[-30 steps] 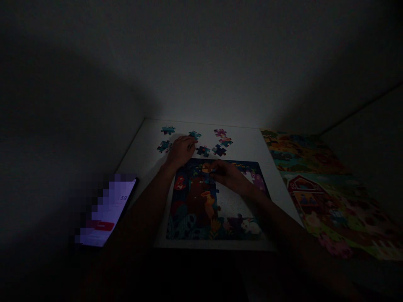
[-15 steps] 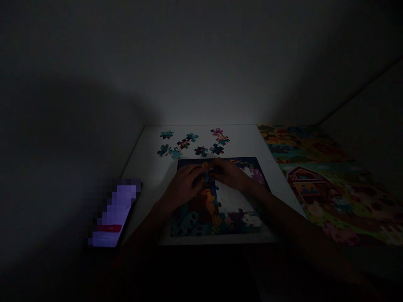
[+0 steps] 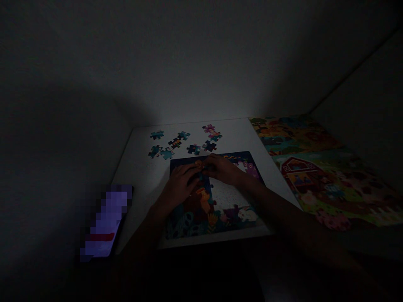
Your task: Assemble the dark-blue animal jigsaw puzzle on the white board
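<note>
Cardboard, thin and light — I'm pinching an orange puzzle piece [image 3: 199, 164] by its edges, left hand [image 3: 181, 182] and right hand [image 3: 222, 168] curled, at the puzzle board's [image 3: 220, 197] twelve o'clock edge.

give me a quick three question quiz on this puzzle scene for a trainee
1. True or false: both hands rest on the puzzle in the tray.
2. Where do the loose pieces lie: A) beyond the tray's far edge, B) on the phone, C) on the farm puzzle?
3. What lies at the table's left edge?

Key:
1. True: left hand and right hand meet over the half-built puzzle.
2. A: the loose pieces lie on the white table, short of the wall.
3. A lit phone.
</note>
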`<action>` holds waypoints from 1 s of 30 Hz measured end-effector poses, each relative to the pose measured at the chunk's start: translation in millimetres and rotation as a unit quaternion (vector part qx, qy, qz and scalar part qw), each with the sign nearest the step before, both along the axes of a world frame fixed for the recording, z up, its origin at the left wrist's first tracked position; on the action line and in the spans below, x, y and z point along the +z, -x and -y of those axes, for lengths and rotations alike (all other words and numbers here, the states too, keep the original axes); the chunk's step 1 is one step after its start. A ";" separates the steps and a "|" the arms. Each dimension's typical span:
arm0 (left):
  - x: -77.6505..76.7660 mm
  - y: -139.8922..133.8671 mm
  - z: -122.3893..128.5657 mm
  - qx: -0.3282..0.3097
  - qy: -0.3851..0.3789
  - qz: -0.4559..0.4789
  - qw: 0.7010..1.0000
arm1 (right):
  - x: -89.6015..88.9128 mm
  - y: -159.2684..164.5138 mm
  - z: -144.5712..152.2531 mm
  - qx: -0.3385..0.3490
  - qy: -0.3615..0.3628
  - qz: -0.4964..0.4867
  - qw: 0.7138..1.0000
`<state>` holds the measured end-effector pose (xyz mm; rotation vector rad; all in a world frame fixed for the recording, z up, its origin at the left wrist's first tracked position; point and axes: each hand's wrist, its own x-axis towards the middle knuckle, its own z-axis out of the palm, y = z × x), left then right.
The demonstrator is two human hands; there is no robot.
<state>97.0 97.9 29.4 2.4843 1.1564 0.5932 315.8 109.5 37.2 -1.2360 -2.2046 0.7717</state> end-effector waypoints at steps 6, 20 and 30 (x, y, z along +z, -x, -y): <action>5.4 -0.3 2.2 0.011 0.001 -0.031 0.999 | -2.5 -2.0 0.6 0.020 -0.022 0.014 0.999; 2.4 0.7 3.2 0.001 -0.021 -0.049 0.999 | -4.2 -1.6 2.0 -0.014 -0.009 0.017 1.000; 2.8 0.0 3.2 0.001 -0.024 -0.064 0.998 | -2.0 -0.7 2.3 -0.013 -0.002 0.028 1.000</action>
